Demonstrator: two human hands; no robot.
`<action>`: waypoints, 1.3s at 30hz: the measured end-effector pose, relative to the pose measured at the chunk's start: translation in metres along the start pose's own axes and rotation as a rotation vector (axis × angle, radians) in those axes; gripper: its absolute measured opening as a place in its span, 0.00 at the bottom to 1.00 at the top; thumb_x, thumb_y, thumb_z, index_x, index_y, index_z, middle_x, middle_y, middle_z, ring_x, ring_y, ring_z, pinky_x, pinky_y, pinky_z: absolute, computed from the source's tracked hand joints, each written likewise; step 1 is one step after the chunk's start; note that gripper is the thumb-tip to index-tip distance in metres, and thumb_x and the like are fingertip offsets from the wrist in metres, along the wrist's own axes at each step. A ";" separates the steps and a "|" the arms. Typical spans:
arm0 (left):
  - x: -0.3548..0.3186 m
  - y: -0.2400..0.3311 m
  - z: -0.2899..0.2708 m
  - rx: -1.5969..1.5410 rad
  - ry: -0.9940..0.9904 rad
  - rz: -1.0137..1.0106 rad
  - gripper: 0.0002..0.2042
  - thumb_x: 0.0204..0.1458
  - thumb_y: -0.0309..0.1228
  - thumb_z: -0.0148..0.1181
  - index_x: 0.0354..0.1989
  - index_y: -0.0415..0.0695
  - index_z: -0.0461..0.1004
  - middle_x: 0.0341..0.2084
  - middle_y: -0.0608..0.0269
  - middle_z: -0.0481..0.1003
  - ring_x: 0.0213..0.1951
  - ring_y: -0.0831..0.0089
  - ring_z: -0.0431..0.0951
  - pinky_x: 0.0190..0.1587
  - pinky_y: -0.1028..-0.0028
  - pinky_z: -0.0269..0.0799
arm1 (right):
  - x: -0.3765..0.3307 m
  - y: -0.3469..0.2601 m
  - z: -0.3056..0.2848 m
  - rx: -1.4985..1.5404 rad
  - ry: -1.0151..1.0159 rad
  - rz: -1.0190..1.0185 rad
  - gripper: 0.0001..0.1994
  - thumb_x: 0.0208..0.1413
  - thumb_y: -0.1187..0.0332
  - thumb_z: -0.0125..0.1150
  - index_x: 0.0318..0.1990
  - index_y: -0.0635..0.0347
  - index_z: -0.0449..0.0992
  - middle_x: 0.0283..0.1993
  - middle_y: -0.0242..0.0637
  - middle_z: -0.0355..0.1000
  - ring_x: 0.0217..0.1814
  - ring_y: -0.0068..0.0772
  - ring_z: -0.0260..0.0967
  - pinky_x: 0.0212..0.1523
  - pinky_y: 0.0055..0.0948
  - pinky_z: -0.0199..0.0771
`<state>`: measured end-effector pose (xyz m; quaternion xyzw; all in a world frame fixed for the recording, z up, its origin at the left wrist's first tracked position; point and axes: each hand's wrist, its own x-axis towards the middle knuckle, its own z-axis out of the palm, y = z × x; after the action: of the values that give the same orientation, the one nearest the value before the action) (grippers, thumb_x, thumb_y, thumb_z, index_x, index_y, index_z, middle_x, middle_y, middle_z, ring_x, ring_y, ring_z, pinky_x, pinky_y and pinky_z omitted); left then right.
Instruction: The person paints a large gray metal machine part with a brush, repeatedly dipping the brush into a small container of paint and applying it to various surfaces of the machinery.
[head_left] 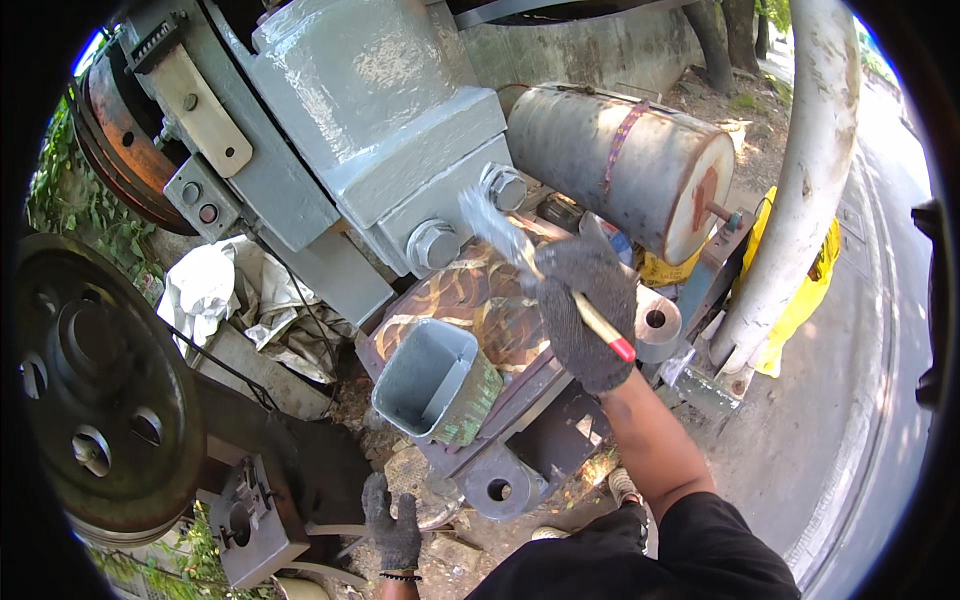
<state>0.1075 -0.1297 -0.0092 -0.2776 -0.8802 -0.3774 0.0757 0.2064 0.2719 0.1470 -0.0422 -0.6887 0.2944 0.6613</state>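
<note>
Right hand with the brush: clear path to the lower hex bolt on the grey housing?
Probably yes. The right hand holds the paintbrush with its bristles just right of the lower hex bolt, and nothing sits between them.

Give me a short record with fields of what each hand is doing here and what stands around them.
Right hand: gloved, gripping a paintbrush with a pale handle and red tip
Brush bristles: blurred, beside two large bolts on the grey machine housing
Left hand: gloved, low, fingers spread, holding nothing
Paint container: rectangular, grey inside, resting tilted on the machine below the bolts
Also near: grey cylinder tank, dark flywheel, crumpled white cloth
</note>
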 end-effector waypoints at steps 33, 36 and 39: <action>0.014 0.001 0.013 0.007 -0.024 0.145 0.26 0.60 0.28 0.67 0.67 0.38 0.71 0.67 0.45 0.68 0.70 0.51 0.67 0.68 0.57 0.70 | -0.032 -0.028 0.057 0.326 0.623 0.538 0.08 0.71 0.70 0.58 0.50 0.65 0.74 0.42 0.37 0.73 0.35 0.27 0.75 0.37 0.29 0.77; 0.013 0.000 0.007 0.033 -0.006 0.159 0.26 0.60 0.28 0.67 0.67 0.38 0.71 0.67 0.44 0.68 0.70 0.51 0.67 0.68 0.58 0.70 | -0.004 -0.030 0.063 0.408 0.553 0.370 0.09 0.72 0.68 0.59 0.50 0.65 0.74 0.40 0.34 0.71 0.33 0.24 0.74 0.35 0.27 0.75; 0.006 -0.002 0.004 0.038 0.004 0.090 0.26 0.60 0.28 0.67 0.67 0.37 0.71 0.67 0.44 0.68 0.69 0.50 0.68 0.67 0.58 0.70 | 0.004 -0.026 0.070 0.673 0.508 0.532 0.10 0.73 0.63 0.58 0.48 0.63 0.75 0.34 0.31 0.72 0.32 0.22 0.74 0.34 0.25 0.74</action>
<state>0.1013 -0.1251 -0.0116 -0.3145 -0.8739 -0.3571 0.0995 0.1490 0.2283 0.1661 -0.0712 -0.3378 0.6393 0.6871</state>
